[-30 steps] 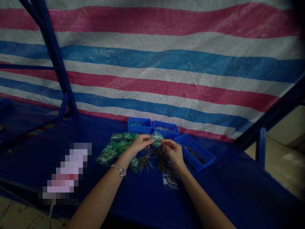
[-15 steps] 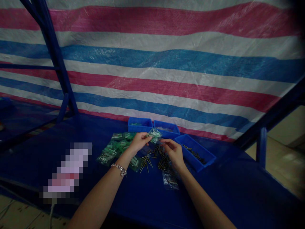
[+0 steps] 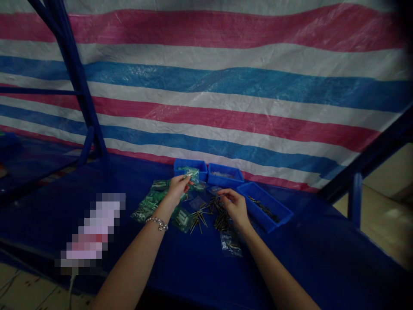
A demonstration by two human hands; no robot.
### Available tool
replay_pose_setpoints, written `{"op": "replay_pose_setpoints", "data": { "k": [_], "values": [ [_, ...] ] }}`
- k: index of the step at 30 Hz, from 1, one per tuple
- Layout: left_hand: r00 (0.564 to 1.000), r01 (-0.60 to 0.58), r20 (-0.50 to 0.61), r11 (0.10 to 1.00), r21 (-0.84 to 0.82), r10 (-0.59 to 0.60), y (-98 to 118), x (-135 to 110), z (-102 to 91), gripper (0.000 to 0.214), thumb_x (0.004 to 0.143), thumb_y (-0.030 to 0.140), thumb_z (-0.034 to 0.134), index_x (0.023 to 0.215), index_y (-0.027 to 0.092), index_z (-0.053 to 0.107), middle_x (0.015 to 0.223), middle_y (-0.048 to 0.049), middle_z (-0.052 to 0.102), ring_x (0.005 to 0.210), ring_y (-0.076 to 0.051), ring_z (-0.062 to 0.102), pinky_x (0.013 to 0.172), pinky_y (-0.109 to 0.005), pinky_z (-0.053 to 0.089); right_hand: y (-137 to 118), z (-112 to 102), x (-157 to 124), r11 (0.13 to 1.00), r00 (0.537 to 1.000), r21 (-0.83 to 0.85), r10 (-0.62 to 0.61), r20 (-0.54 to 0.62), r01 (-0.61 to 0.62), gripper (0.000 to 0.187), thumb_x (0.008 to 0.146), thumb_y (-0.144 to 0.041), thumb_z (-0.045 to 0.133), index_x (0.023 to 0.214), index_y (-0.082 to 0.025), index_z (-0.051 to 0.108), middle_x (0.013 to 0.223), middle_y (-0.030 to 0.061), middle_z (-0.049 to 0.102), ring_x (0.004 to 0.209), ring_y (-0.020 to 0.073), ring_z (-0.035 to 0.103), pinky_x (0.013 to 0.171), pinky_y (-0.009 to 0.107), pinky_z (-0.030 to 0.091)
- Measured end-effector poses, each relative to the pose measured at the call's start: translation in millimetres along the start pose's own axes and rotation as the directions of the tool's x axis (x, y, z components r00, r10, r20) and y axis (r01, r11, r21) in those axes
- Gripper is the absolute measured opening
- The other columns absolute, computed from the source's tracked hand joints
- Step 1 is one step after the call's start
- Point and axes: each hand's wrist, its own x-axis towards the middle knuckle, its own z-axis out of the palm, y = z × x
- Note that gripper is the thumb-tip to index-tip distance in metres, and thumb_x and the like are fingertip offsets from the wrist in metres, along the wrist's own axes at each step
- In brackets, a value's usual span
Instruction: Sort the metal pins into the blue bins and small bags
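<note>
My left hand (image 3: 179, 188) pinches a small clear bag with green and pale pieces (image 3: 192, 173), held up in front of the left blue bin (image 3: 204, 171). Below that hand lies a heap of similar green-tinted bags (image 3: 155, 199). My right hand (image 3: 235, 207) is over a pile of screws (image 3: 221, 219), its thumb and fingertips drawn together; whatever is between them is too small to make out. Near those fingertips lies a small clear bag (image 3: 213, 189). More loose screws (image 3: 199, 220) spread to the left, and a clear bag of screws (image 3: 230, 244) sits below my right hand.
A middle blue bin (image 3: 226, 181) holds clear bags, and a right blue bin (image 3: 280, 217) holds screws. All rest on a blue table (image 3: 193, 275) before a striped tarp (image 3: 226, 99). Blue frame posts (image 3: 75, 82) rise at the side. A blurred-out pinkish object (image 3: 93, 228) with a cable lies left.
My left hand has moved left and slightly up with the bag, away from my right hand. My right hand has stayed almost in place over the screws.
</note>
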Motion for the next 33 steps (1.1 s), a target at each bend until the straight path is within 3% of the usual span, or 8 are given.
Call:
{"op": "replay_pose_setpoints", "data": {
  "k": [7, 15, 20, 22, 25, 33],
  "values": [
    [0.998, 0.067, -0.005, 0.992, -0.107, -0.068, -2.8, 1.4, 1.0, 0.012, 0.079, 0.017, 0.050, 0.069, 0.010, 0.048, 0.074, -0.0085, 0.063, 0.043, -0.004, 0.044, 0.045, -0.016, 0.032, 2.8, 0.2, 1.7, 0.999, 1.000, -0.037, -0.021, 0.009, 0.022, 0.017, 0.067, -0.026, 0.049, 0.074, -0.016, 0.062, 0.073, 0.0037, 0.061, 0.060, 0.0133, 0.050, 0.052, 0.023, 0.037],
    [0.997, 0.053, 0.066, 0.952, -0.301, -0.035, -6.5, 11.0, -5.1, 0.014, 0.082, 0.009, 0.041, 0.069, 0.013, 0.038, 0.087, -0.0147, 0.062, 0.048, -0.008, 0.049, 0.047, -0.020, 0.035, 5.7, -0.4, 2.5, 0.999, 0.999, -0.034, -0.032, 0.016, 0.033, 0.018, 0.067, -0.025, 0.049, 0.074, -0.015, 0.061, 0.073, 0.0041, 0.060, 0.059, 0.0131, 0.049, 0.052, 0.023, 0.037],
    [0.988, 0.068, 0.153, 0.897, -0.437, -0.001, -9.1, 15.3, -9.9, 0.011, 0.080, 0.008, 0.045, 0.070, 0.011, 0.042, 0.097, -0.0177, 0.059, 0.052, -0.007, 0.050, 0.048, -0.020, 0.037, 6.1, -1.0, 2.7, 0.998, 1.000, -0.050, -0.025, 0.017, 0.026, 0.017, 0.067, -0.025, 0.049, 0.074, -0.016, 0.062, 0.073, 0.0038, 0.060, 0.059, 0.0130, 0.048, 0.053, 0.023, 0.037],
    [0.989, 0.066, 0.151, 0.892, -0.448, 0.003, -7.8, 14.5, -9.8, 0.003, 0.079, 0.007, 0.047, 0.077, 0.008, 0.048, 0.098, -0.0179, 0.059, 0.052, -0.007, 0.049, 0.047, -0.019, 0.037, 6.7, -1.0, 2.9, 0.998, 0.999, -0.055, -0.025, 0.021, 0.026, 0.017, 0.068, -0.025, 0.049, 0.074, -0.016, 0.062, 0.073, 0.0038, 0.061, 0.059, 0.0132, 0.049, 0.053, 0.023, 0.037],
    [0.995, 0.069, 0.096, 0.908, -0.413, -0.032, -4.5, 11.9, -8.2, 0.011, 0.079, 0.006, 0.047, 0.089, 0.005, 0.053, 0.093, -0.0176, 0.060, 0.049, -0.005, 0.046, 0.045, -0.018, 0.036, 7.5, -1.1, 2.9, 0.998, 0.999, -0.054, -0.025, 0.029, 0.027, 0.018, 0.068, -0.025, 0.048, 0.075, -0.015, 0.062, 0.072, 0.0037, 0.061, 0.058, 0.0131, 0.049, 0.052, 0.023, 0.037],
    [0.998, 0.049, 0.049, 0.912, -0.407, -0.032, -1.7, 9.3, -7.2, 0.015, 0.076, 0.009, 0.053, 0.091, 0.008, 0.056, 0.095, -0.0147, 0.060, 0.051, -0.006, 0.048, 0.045, -0.017, 0.035, 7.7, -0.6, 2.8, 0.998, 0.999, -0.055, -0.023, 0.035, 0.025, 0.018, 0.069, -0.025, 0.049, 0.075, -0.015, 0.062, 0.072, 0.0036, 0.061, 0.056, 0.0121, 0.047, 0.050, 0.022, 0.036]
  ]
}}
